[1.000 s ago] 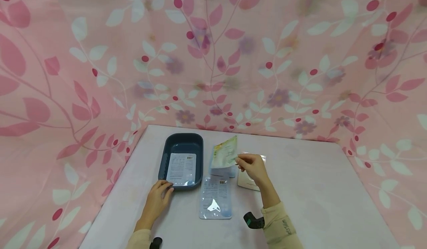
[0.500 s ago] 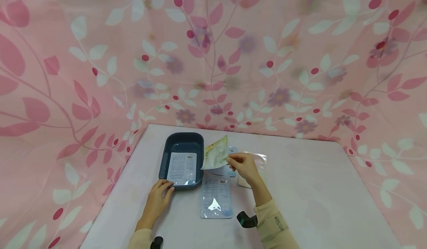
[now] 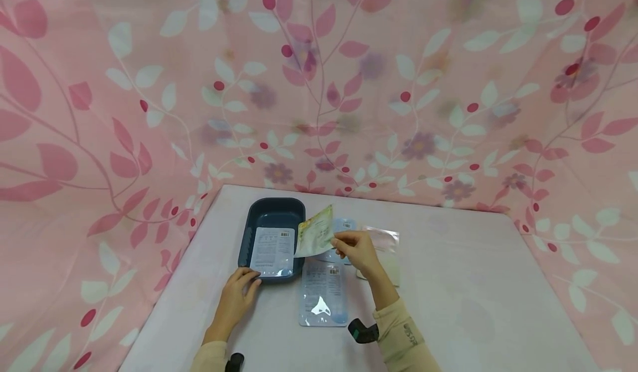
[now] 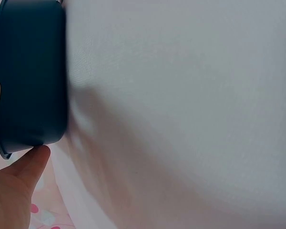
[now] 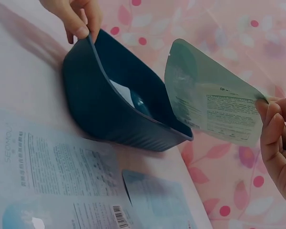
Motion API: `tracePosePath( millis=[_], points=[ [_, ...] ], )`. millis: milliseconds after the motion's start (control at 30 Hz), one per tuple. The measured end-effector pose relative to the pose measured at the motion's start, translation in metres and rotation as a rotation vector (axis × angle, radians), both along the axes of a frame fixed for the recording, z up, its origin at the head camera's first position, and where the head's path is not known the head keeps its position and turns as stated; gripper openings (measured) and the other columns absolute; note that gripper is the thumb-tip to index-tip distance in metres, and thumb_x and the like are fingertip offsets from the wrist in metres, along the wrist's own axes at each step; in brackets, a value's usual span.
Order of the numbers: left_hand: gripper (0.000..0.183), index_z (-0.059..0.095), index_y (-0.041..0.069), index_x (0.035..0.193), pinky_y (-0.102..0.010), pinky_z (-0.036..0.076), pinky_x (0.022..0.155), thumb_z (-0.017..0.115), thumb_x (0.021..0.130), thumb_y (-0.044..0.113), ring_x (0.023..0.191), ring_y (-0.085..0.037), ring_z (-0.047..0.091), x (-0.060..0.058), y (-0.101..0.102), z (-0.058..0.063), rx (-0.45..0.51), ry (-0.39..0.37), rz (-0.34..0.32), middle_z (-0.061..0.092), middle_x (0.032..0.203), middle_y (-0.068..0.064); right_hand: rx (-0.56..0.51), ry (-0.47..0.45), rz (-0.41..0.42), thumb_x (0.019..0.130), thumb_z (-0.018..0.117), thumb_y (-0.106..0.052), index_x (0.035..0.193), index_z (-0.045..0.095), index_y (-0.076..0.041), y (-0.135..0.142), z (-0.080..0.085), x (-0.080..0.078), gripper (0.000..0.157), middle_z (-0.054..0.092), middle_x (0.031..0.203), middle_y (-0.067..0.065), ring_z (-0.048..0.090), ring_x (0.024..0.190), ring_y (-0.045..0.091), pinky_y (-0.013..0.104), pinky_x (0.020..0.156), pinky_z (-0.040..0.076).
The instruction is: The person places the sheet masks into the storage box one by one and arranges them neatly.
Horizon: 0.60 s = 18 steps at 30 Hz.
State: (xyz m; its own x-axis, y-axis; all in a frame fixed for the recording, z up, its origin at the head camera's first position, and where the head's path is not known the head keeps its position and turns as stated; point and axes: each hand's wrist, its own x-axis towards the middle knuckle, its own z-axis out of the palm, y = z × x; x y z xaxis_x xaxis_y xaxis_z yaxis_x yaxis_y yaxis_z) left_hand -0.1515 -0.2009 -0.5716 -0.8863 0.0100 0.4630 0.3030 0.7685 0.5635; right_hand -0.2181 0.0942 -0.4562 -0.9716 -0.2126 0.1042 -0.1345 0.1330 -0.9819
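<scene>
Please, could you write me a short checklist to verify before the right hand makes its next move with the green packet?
1. Right hand pinches the green packet at its edge: ok.
2. Left hand holds the near end of the dark blue tray: ok.
3. Tray has bare floor: ok, at the far end; a pale packet lies in the near part.
4. Green packet is fully over the tray: not ok, most of it appears right of the tray in the head view.
5. Gap between green packet and tray rim: cannot tell, they overlap in the views.
</scene>
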Motion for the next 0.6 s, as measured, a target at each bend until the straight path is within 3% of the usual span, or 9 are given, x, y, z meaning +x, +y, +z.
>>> tracePosePath(
  millis=[467, 600],
  points=[
    [0.018, 0.071, 0.000, 0.095, -0.043, 0.050, 0.082, 0.075, 0.078, 0.002, 0.092, -0.025, 0.059, 0.001, 0.001, 0.000, 0.000, -0.003, 0.003, 0.059, 0.095, -0.007, -0.029, -0.060, 0.039, 0.086, 0.063, 0.001, 0.102, 0.062, 0.018, -0.013, -0.019, -0.002, 0.024, 0.065, 0.079, 0.025, 0.054, 0.057, 0.010, 0.021, 0.055, 0.048],
    [0.018, 0.071, 0.000, 0.095, -0.043, 0.050, 0.082, 0.075, 0.078, 0.002, 0.092, -0.025, 0.059, 0.001, 0.001, 0.000, -0.002, 0.001, 0.004, 0.059, 0.095, -0.007, -0.059, -0.002, 0.058, 0.085, 0.065, -0.003, 0.097, 0.065, 0.017, -0.014, -0.029, -0.003, 0.023, 0.066, 0.075, 0.020, 0.056, 0.056, 0.009, 0.023, 0.053, 0.050]
  ],
)
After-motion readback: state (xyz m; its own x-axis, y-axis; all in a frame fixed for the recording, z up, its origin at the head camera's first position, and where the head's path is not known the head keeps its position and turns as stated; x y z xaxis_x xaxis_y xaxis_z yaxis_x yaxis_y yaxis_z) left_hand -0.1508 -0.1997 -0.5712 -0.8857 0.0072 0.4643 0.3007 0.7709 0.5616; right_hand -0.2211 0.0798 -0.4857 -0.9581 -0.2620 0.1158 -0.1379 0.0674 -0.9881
